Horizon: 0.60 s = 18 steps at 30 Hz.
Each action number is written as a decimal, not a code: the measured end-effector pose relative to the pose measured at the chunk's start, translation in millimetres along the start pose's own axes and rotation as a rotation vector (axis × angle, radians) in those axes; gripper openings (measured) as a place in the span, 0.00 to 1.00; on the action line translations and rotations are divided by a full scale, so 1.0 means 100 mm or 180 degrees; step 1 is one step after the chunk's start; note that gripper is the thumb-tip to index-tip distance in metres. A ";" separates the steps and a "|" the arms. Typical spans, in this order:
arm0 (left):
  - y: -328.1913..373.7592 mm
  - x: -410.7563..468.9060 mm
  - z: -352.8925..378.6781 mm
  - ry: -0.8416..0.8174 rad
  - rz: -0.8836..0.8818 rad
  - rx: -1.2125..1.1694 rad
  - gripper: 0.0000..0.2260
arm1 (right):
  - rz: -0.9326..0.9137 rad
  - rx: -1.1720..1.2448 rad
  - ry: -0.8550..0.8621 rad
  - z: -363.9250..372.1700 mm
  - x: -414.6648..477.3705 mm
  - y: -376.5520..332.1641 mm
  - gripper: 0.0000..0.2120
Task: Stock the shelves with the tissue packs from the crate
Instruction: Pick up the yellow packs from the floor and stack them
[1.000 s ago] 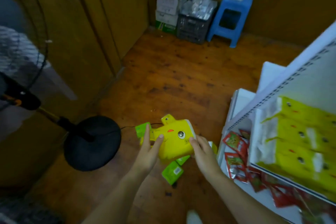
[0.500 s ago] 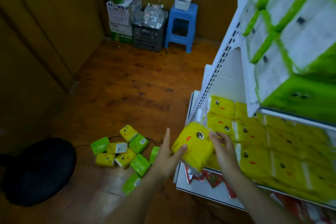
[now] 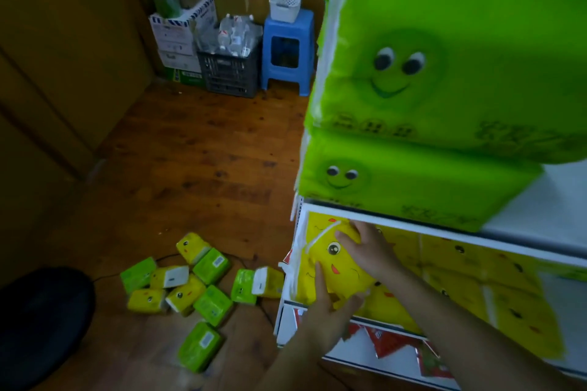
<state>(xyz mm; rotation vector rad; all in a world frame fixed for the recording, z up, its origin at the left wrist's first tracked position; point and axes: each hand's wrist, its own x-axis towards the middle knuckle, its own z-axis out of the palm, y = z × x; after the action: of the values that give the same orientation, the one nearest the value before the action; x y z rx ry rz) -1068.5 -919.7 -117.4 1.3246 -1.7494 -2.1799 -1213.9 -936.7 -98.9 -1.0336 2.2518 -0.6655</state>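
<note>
Yellow tissue pack (image 3: 333, 267) is at the left end of the middle tier of the shelf unit (image 3: 444, 233), against the stacked yellow packs (image 3: 460, 282) already there. Left hand (image 3: 327, 311) grips its lower edge from below, fingers and thumb wrapped on it. Right hand (image 3: 370, 251) holds the top, fingers curled over the upper edge. Big green packs (image 3: 413, 73) on the tier above, red sachets (image 3: 390, 343) on the tier below. Loose green and yellow packs (image 3: 212, 305) lie scattered on the wooden floor (image 3: 206, 152), just left of the unit. Far wall: blue stool (image 3: 287, 51), black crate (image 3: 230, 76), cartons (image 3: 181, 38).
</note>
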 end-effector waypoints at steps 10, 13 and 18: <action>0.22 0.19 -0.26 0.1200 0.0730 0.1281 0.27 | -0.0185 0.0676 0.1003 0.29 -0.95 0.43 0.38; 0.35 0.32 -0.30 0.0808 0.0726 0.1141 0.27 | -0.0244 0.0763 0.0670 0.45 -1.07 0.50 0.44; 0.33 0.31 -0.31 0.0628 0.0678 0.0992 0.29 | -0.0267 0.0913 0.0692 0.49 -0.96 0.41 0.44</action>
<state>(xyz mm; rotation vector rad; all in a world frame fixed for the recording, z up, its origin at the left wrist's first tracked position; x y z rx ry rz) -1083.8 -971.8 -108.2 1.2847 -2.0980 -1.6582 -1149.8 -846.7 -133.1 -0.9544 2.2148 -1.1484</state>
